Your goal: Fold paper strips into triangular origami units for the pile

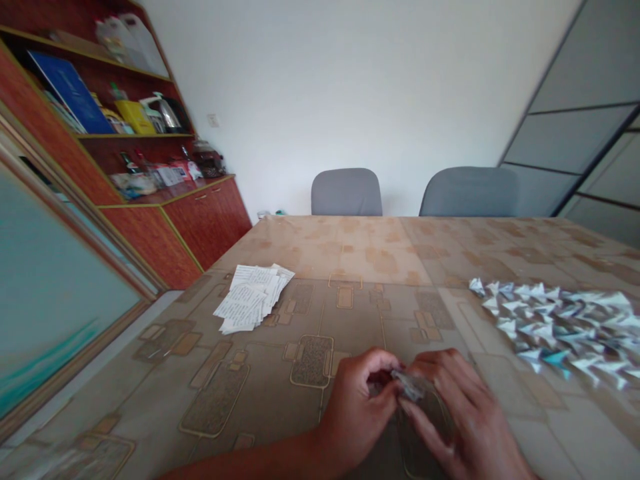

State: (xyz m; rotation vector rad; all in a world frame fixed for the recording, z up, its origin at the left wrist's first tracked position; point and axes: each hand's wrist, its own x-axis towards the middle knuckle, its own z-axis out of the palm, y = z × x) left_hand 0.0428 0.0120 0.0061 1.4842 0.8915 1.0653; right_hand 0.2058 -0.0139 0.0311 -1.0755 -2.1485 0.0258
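Note:
Near the table's front edge, my left hand (357,407) pinches one end of a small folded piece of paper (411,387). On the other side of that paper is my right hand (463,410), its fingers and thumb closed around it. The paper is greyish and blurred, partly hidden by the fingers. To the left lies a loose stack of printed paper pieces (255,297). At the right, many small folded paper figures (560,320) stand in rows, mostly white with one teal.
The table (350,250) has a patterned brown cover. Two grey chairs (346,192) stand behind it against a white wall. A red-brown cabinet (200,223) with shelves of bottles and boxes is at the left. Something clear lies at the lower left corner.

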